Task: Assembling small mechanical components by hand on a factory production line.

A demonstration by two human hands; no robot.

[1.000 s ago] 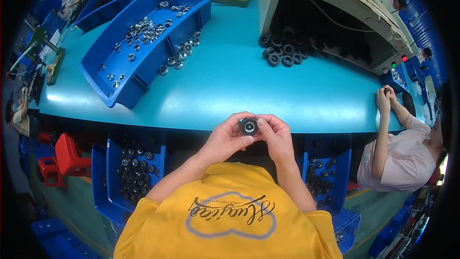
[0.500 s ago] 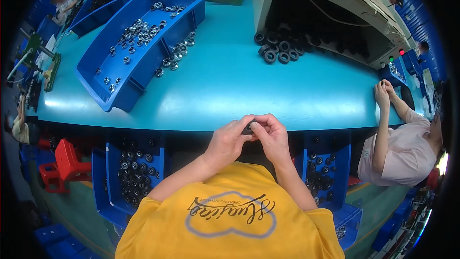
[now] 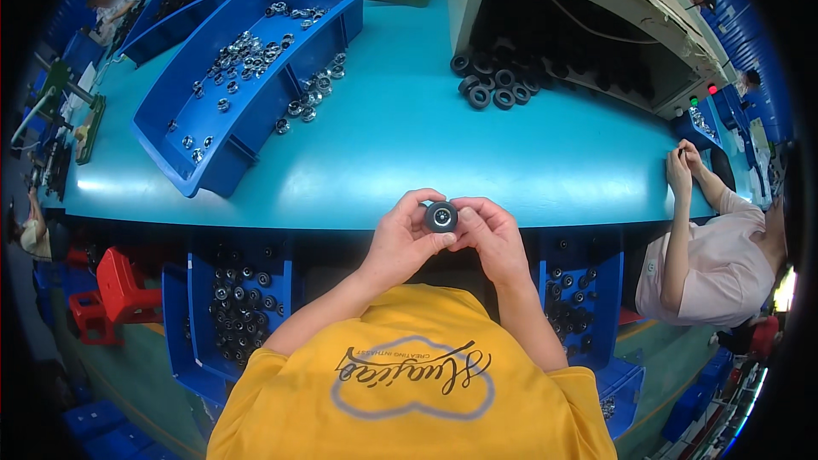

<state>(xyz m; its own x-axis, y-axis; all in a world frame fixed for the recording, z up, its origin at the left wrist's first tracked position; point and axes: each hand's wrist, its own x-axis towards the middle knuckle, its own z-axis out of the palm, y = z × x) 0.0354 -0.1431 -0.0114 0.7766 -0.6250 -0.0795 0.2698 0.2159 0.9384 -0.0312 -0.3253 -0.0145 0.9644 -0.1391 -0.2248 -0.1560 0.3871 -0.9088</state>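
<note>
Teal workshop surface (image 3: pixel 528 162), long and curved by the lens, loaded with parts. Small black wheel with a shiny metal hub (image 3: pixel 440 216) pinched right at the near edge, between left hand (image 3: pixel 402 243) and right hand (image 3: pixel 492 237), both closed on it, fingertips on the rim from either side, hub facing up at the camera.

Handling guess: looks light, small enough for fingertips only. Outer ring probably rubbery, so decent grip; metal centre likely slick and stiff. Safest hold seems the black rim, not the hub. Round, so liable to roll off if dropped on that surface.

Around it: big blue bin (image 3: pixel 247 85) up left with loose silvery bearings (image 3: pixel 239 55) inside and more spilled beside it, cluster of black rings (image 3: pixel 487 85) further back by the grey machine housing (image 3: pixel 588 25). Blue drawers of finished-looking wheels (image 3: pixel 234 307) below the edge on the left, similar one lower right. Co-worker in a pale shirt (image 3: pixel 716 264) on the right, busy with own hands.

Hard to make out: underside of the wheel and whatever the thumbs are doing behind it, hidden. Can't tell whether the hub is fully seated. Inside of the machine housing just dark. Far bins top left too small and warped to read.
</note>
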